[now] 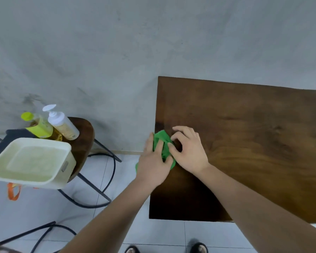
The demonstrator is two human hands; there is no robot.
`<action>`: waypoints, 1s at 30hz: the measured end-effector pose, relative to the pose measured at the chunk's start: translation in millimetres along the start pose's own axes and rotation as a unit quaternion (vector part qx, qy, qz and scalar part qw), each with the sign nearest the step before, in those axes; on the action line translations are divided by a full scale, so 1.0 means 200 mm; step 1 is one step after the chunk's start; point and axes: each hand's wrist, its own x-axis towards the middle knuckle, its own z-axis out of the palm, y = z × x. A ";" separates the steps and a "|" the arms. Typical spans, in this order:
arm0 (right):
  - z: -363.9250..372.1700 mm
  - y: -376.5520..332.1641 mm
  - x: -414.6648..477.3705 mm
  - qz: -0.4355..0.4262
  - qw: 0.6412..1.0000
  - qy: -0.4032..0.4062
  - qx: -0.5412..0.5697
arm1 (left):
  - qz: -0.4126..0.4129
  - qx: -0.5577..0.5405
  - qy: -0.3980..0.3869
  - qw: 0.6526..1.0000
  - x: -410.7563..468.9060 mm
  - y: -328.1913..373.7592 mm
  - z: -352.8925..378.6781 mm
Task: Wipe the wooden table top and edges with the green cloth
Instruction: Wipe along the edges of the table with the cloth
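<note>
The dark wooden table (254,143) fills the right half of the view, its left edge running down the middle. A bunched green cloth (162,138) lies on that left edge, partly hanging over it. My left hand (154,161) presses flat on the cloth from the left, fingers spread over it. My right hand (188,150) rests on the table top beside it, fingertips pinching the cloth's right side. Most of the cloth is hidden under both hands.
A small dark stool (82,141) stands to the left, carrying a cream plastic basin (35,161), a yellow-green bottle (37,127) and a white pump bottle (62,125). A black cable (113,170) loops on the tiled floor. My feet (199,248) show at the bottom. A grey wall (117,52) is behind.
</note>
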 end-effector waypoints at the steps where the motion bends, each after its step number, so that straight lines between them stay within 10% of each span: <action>1: -0.01 0.01 0.00 0.011 1.000 0.008 0.009 | -0.002 0.053 0.003 0.999 0.01 0.02 0.01; 9: -0.25 0.30 -0.07 0.063 0.998 0.005 -0.030 | -0.005 0.223 -0.006 0.975 0.13 0.38 0.18; 20: -0.73 1.07 -0.13 0.134 0.988 -0.005 -0.072 | 0.004 0.038 -0.004 0.999 0.32 1.16 0.60; 30: -0.77 1.01 -0.12 0.034 0.999 0.006 -0.037 | -0.037 0.055 0.078 0.995 0.46 0.92 0.26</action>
